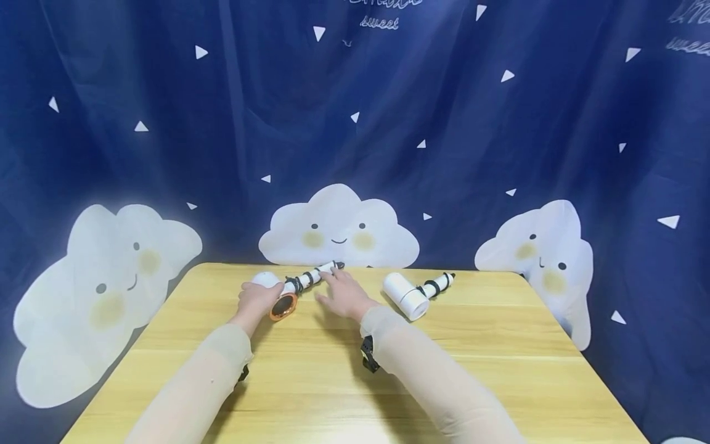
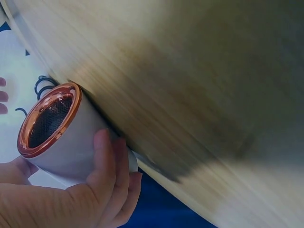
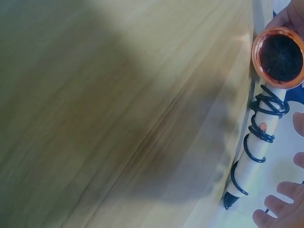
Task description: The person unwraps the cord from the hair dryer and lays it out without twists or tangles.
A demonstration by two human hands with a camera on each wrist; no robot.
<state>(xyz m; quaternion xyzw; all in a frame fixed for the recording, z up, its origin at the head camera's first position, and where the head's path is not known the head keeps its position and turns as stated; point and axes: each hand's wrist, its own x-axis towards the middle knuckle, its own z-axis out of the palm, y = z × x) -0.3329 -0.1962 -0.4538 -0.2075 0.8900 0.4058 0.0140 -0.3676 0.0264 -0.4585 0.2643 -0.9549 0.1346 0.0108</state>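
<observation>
Hair dryer (image 2: 86,145) in the left hand (image 2: 90,199) has mesh (image 2: 51,122) inside its copper rim (image 2: 77,102).

A cloud-print curtain (image 1: 383,135) suggests a home

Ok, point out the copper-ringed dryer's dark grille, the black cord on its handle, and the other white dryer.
Dark grille (image 2: 51,122): left wrist view, middle of the mesh.
Black cord (image 3: 271,112): right wrist view, on its densest coils.
Other white dryer (image 1: 404,296): head view, side of its barrel.

Dryer barrel (image 2: 80,154): smooth, plastic-looking
Rim (image 3: 257,57): glossy, metallic-looking
Grille (image 3: 280,57): dark mesh
Cord (image 3: 270,112): smooth, rubbery-looking
Tabletop (image 1: 310,382): wood-grained, smooth, glossy
Backdrop (image 1: 310,148): creased cloth
</observation>
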